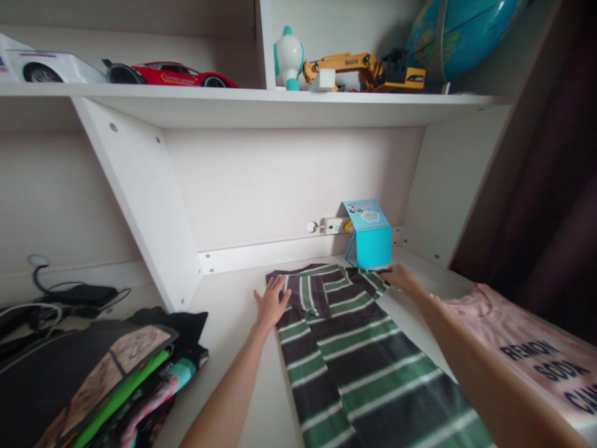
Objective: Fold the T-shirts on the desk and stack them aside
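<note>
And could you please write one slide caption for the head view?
Left hand on a striped shirt, right hand at its sleeve, with a pink shirt lying to the right.

- shirt [377, 342] on the desk [233, 311], tee [489, 317] to its right
- clothes pile [125, 373] over left
- calendar [374, 247] just behind the shirt
- digger's [401, 77] up on the shelf [209, 94], globe [476, 37] probably behind it

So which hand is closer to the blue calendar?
Right. The right hand is close by the calendar; the left hand is farther off, to its left, at the striped shirt.
</note>
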